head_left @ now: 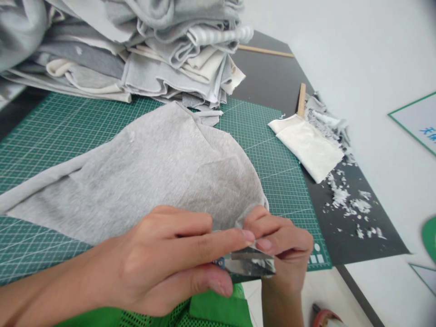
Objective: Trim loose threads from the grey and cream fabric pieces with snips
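My left hand (177,259) is closed round a small pair of snips (250,264), whose metal blades stick out to the right. Most of their handle is hidden in the palm. A piece of light grey knit fabric (153,168) is spread over the green cutting mat (282,190). My right hand (284,240) pinches the near right edge of this fabric, with fingers curled, close to the left fingertips. The blades lie just below the pinched edge; whether they touch it I cannot tell.
A tall stack of folded grey and cream cloth (177,72) stands at the back left. To the right lie a folded white cloth (308,145), a wooden stick (301,100) and loose fabric scraps (340,195) on the black table (371,245). Another wooden strip (267,51) lies behind.
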Demonstrator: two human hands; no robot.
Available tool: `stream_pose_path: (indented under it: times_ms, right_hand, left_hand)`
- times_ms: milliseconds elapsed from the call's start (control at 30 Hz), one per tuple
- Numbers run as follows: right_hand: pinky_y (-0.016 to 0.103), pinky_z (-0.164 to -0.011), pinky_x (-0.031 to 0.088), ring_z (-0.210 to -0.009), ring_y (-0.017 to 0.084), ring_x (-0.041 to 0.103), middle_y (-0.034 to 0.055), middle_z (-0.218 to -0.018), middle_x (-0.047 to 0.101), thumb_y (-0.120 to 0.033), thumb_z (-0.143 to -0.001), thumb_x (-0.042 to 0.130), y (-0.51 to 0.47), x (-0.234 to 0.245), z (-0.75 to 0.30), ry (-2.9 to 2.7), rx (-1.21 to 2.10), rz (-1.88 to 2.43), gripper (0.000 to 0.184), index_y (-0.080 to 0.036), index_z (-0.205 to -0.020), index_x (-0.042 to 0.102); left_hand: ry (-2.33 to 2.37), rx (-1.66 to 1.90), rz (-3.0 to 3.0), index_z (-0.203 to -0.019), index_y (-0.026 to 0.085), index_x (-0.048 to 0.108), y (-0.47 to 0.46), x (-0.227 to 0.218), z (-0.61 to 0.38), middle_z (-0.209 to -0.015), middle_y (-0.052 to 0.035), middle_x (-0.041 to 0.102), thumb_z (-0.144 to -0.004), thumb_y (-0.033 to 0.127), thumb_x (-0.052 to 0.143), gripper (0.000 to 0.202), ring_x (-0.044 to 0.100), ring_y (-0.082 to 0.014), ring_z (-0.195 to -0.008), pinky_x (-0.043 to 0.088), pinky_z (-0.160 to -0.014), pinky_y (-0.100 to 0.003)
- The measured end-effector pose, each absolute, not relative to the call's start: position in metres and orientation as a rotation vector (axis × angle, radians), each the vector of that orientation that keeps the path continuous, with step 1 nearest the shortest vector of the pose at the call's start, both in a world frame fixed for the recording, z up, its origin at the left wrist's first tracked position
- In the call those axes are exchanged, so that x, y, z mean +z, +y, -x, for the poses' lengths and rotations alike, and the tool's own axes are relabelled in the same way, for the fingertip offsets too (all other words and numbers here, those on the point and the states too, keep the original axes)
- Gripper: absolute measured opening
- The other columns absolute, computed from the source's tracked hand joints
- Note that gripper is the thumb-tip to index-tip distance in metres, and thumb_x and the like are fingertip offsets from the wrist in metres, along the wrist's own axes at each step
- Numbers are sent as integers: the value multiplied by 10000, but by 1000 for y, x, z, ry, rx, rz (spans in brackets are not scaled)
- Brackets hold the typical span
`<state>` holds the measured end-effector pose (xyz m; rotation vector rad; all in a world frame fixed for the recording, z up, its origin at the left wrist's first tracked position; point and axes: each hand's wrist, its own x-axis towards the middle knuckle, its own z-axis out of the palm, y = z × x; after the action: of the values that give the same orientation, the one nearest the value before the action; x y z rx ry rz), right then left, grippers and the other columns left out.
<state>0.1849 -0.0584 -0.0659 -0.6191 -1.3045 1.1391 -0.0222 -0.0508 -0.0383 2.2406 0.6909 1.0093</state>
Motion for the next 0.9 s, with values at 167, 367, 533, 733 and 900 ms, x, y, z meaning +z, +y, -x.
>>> stream_pose_path:
  times_ms: [167, 367, 533, 733, 900]
  right_hand:
    - [312, -559, 529, -623, 161, 655, 14, -773, 788, -180, -802, 789, -59, -67, -185, -1314, 1119, 636, 174, -288, -938, 796]
    - [319, -563, 526, -615, 162, 655, 19, -777, 791, -179, -805, 782, -60, -66, -185, -1318, 1110, 643, 177, -288, -944, 796]
    - [305, -583, 525, -644, 152, 661, 18, -802, 793, -158, -810, 775, -59, -66, -185, -1318, 1131, 618, 192, -274, -962, 794]
    - [313, -561, 527, -606, 159, 660, 12, -764, 788, -195, -811, 780, -59, -66, -185, -1319, 1106, 650, 170, -301, -944, 795]
    - [318, -569, 530, -607, 161, 663, 14, -768, 791, -189, -800, 787, -60, -66, -184, -1303, 1103, 645, 172, -298, -932, 797]
  left_hand:
    - [695, 1010, -2252, -1270, 127, 603, -51, -38, 22, -643, 22, 536, -1024, 397, 459, 392, 486, -88, -480, 373, -443, -221]
    - [702, 1036, -2303, -1217, 111, 632, -50, -37, 22, -615, 19, 540, -1033, 390, 433, 389, 479, -86, -451, 358, -419, -221]
    - [709, 1035, -2352, -1228, 121, 623, -50, -38, 21, -616, 26, 520, -1043, 391, 412, 390, 465, -84, -461, 355, -423, -215]
    - [694, 1048, -2392, -1189, 94, 643, -50, -38, 20, -589, 41, 470, -1043, 385, 408, 402, 436, -79, -442, 330, -404, -220]
    - [709, 1052, -2419, -1191, 94, 643, -49, -39, 20, -587, 45, 462, -1045, 390, 396, 412, 435, -79, -437, 323, -399, -220]
